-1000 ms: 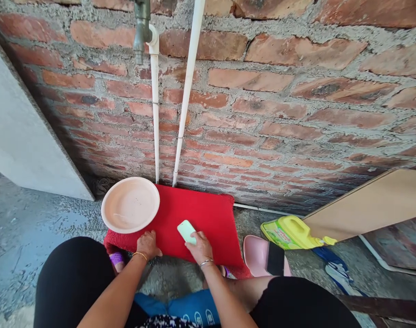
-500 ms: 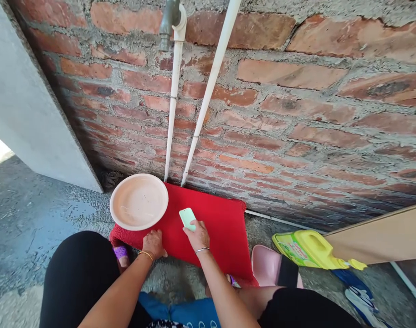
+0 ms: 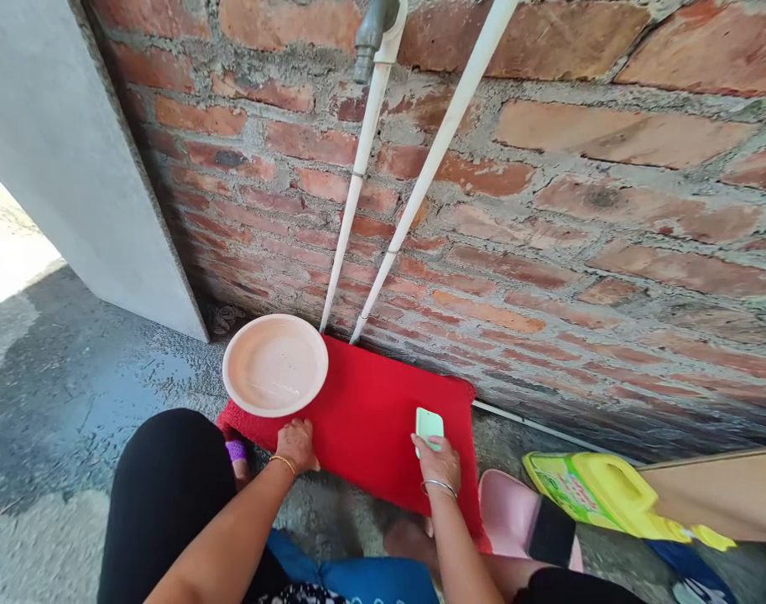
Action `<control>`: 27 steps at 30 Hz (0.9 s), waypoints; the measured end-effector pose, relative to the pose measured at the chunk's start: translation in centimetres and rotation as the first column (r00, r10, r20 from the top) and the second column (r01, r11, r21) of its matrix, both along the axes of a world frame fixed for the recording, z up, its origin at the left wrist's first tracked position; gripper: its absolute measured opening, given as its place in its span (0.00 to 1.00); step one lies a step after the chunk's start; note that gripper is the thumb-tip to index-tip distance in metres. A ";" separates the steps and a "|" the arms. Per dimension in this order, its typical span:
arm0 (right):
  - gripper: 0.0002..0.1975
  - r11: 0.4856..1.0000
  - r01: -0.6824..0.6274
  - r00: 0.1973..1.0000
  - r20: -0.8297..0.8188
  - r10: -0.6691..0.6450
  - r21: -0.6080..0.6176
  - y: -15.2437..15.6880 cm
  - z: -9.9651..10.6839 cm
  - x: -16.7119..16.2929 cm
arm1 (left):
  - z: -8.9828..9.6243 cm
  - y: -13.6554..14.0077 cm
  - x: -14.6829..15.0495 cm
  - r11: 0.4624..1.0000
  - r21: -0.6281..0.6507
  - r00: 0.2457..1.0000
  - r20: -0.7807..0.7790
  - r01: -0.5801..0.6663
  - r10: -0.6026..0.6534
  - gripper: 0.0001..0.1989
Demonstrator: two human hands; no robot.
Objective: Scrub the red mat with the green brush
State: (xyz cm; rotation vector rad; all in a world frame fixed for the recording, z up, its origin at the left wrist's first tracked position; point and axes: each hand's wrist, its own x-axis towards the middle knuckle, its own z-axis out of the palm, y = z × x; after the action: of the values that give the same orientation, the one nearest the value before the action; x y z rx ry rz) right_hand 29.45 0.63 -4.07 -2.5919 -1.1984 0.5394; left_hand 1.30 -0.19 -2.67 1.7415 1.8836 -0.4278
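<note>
A red mat (image 3: 376, 403) with a shaggy edge lies spread in front of me at the foot of the wall. My left hand (image 3: 296, 445) is closed on its near edge, the fingers curled over the cloth just below the basin. Toward the mat's right side, my right hand (image 3: 438, 463) grips a pale green scrubbing brush (image 3: 429, 424), flat back up and pressed against the red surface. Its bristles are hidden underneath. On the mat's far left corner sits a pale pink basin (image 3: 275, 367), with a little wetness inside.
A yellow detergent jug (image 3: 615, 491) lies on its side at the right, beside a pink dustpan-like scoop (image 3: 507, 510). White pipes (image 3: 414, 197) and a tap (image 3: 371, 42) run along the brick wall (image 3: 502, 243). A grey slab (image 3: 124, 184) leans at left over wet concrete (image 3: 112, 394).
My right hand has slid the brush to the right across the mat. My left hand keeps its place on the near edge. The whole view has shifted slightly.
</note>
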 end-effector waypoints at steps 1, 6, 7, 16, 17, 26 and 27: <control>0.21 0.999 0.027 1.000 -0.006 -0.027 0.019 -0.4 -0.2 0.4 | 0.0 0.0 0.0 1.000 0.000 1.000 -0.001 -0.001 0.001 0.39; 0.17 0.971 -0.216 0.975 -0.034 0.221 0.104 -0.5 -0.6 -4.7 | 0.0 -0.2 -0.1 1.000 0.001 1.000 0.005 -0.002 0.002 0.38; 0.15 0.945 -0.304 0.949 -0.043 0.311 0.116 -0.3 -0.6 -6.7 | 0.1 -0.2 -0.1 1.000 0.000 1.000 0.006 -0.002 0.002 0.38; 0.14 0.777 -0.630 0.776 -0.032 0.629 0.001 0.7 0.5 -14.2 | 1.2 0.1 0.2 0.999 -0.025 0.999 -0.028 0.032 -0.033 0.39; 0.14 0.797 -0.604 0.797 -0.024 0.604 -0.004 0.5 0.5 -13.0 | 1.1 0.1 0.2 0.999 -0.022 0.999 -0.025 0.031 -0.032 0.39; 0.19 0.997 0.007 1.000 0.005 -0.007 0.072 -2.4 -1.4 1.3 | 0.0 -0.2 -0.2 1.000 0.019 1.000 -0.001 0.019 -0.019 0.39; 0.19 0.995 0.023 1.000 0.001 -0.023 0.102 -2.5 -1.6 1.4 | 0.0 -0.3 -0.2 1.000 0.022 1.000 -0.005 0.022 -0.021 0.39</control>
State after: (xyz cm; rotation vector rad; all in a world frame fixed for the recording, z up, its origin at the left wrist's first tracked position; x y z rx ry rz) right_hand 30.81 -1.90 -5.66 -2.5178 -1.1638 0.4591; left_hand 1.08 -0.46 -2.67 1.7781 1.8813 -0.4209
